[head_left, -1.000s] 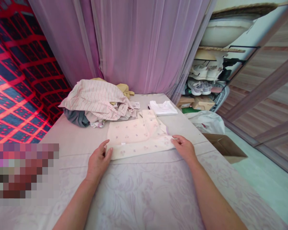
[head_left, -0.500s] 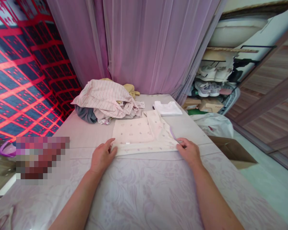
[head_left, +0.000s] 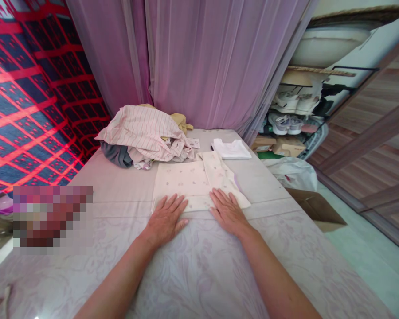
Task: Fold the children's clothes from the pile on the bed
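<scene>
A cream shirt (head_left: 182, 177) with small printed motifs lies partly folded on the bed, its near side turned over in a strip and a sleeve laid across its right part. A lilac trim shows at its right edge. My left hand (head_left: 166, 219) rests flat on the left half of the near strip, fingers stretched out. On the strip's right half, my right hand (head_left: 228, 212) also lies flat with its fingers extended. Neither hand grips the cloth. The parts of the strip under my fingers are hidden.
A heap of clothes (head_left: 146, 135) sits at the back left of the bed (head_left: 199, 274), with a folded white garment (head_left: 232, 149) at the back right. Purple curtains (head_left: 199, 62) hang behind. A shoe rack (head_left: 289, 102) and a cardboard box (head_left: 315, 208) stand to the right.
Both hands have let go of the shirt's near corners and moved inward. They now lie flat on the near strip. The view has shifted slightly.
</scene>
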A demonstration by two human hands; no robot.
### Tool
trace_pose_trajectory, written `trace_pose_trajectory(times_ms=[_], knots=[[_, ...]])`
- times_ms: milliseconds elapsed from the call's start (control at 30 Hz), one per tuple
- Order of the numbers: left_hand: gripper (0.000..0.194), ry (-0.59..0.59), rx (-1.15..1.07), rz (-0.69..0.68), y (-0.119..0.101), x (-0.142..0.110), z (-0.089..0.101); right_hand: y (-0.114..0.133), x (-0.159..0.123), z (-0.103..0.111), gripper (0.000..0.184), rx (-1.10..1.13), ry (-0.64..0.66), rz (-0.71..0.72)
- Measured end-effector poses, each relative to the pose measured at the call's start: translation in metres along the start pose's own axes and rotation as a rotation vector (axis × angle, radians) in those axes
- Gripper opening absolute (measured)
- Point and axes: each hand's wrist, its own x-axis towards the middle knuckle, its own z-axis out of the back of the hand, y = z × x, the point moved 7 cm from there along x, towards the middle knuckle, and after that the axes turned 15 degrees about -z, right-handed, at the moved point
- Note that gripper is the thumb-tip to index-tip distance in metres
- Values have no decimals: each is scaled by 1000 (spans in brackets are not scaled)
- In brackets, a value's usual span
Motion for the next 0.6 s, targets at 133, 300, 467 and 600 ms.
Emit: trace_pose_trajectory(times_ms=[133, 300, 467, 600], knots=[[60, 40, -3, 47, 3, -3, -7, -16, 0, -12, 55, -107, 103, -130], [59, 53, 1, 56, 5, -3, -7, -59, -2, -4, 55, -164, 95, -371], [60, 27, 6, 52, 5, -3, -7, -59, -2, 0, 55, -182, 100, -407], [60, 6, 8, 46, 6, -3, -9, -40, -1, 6, 55, -160, -17, -334]])
